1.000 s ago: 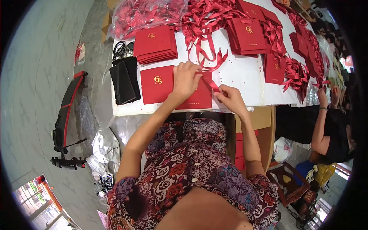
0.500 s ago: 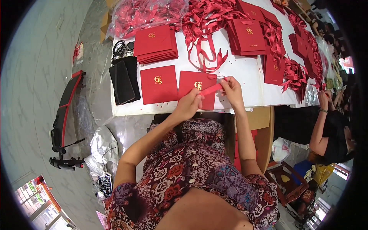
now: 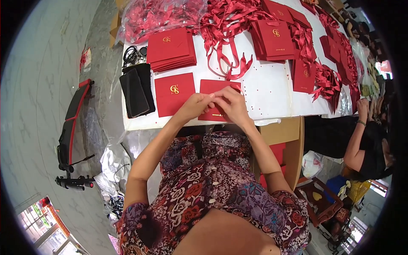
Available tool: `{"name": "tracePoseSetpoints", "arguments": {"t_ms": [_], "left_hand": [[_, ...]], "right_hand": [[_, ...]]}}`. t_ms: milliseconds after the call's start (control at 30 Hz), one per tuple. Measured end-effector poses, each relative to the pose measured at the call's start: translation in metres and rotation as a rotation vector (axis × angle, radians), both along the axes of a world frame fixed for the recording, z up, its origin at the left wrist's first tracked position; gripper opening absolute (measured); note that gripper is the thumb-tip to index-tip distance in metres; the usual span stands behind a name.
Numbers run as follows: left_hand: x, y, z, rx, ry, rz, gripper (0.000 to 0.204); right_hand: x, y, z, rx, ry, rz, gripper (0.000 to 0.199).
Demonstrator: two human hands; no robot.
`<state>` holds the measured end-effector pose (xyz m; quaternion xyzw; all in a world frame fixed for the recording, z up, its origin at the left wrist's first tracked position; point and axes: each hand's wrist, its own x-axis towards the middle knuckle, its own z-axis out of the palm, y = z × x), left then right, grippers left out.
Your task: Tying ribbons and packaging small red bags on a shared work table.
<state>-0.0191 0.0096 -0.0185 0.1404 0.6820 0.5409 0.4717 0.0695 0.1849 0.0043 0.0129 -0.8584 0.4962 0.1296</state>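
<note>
Over a flat red paper bag [image 3: 220, 86] with gold print, my two hands meet, fingertips together. My left hand [image 3: 196, 107] is closed in a pinch, and my right hand [image 3: 233, 106] pinches against it. Between them they grip a red ribbon [image 3: 238, 89]; just a bit of it shows by the right knuckles, and the rest is hidden by the fingers. Left of my hands lies a second flat red bag [image 3: 174, 100]. Beyond the hands, loose ribbon loops [image 3: 229, 63] spread on the white table [image 3: 265, 100].
A stack of red bags [image 3: 170, 49] stands at the back left, beside a black phone [image 3: 137, 93] on a dark cloth. Ribbons in clear plastic [image 3: 161, 17] fill the far edge. More bags [image 3: 275, 40] lie right. A co-worker's arm [image 3: 356, 138] reaches to the table's right end.
My hands have come together, the right one moving left and down to the left one. The stretch of ribbon between them is now mostly covered by fingers.
</note>
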Motion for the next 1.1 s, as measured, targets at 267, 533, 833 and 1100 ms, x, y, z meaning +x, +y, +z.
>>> {"name": "tracePoseSetpoints", "arguments": {"t_ms": [267, 533, 833, 1100], "left_hand": [[-0.019, 0.012, 0.013, -0.155, 1.016, 0.099, 0.034], [-0.014, 0.017, 0.007, -0.162, 1.110, 0.029, 0.035], [-0.010, 0.021, 0.008, -0.028, 1.229, 0.035, 0.016], [-0.011, 0.021, 0.017, 0.029, 0.878, 0.040, 0.010]], "right_hand": [[-0.003, 0.004, -0.020, 0.065, -0.036, -0.173, 0.013], [-0.013, -0.005, -0.029, 0.127, -0.062, -0.269, 0.014], [-0.015, -0.013, -0.022, 0.042, -0.111, -0.295, 0.015], [-0.013, -0.021, -0.023, 0.203, 0.011, -0.288, 0.015]]}}
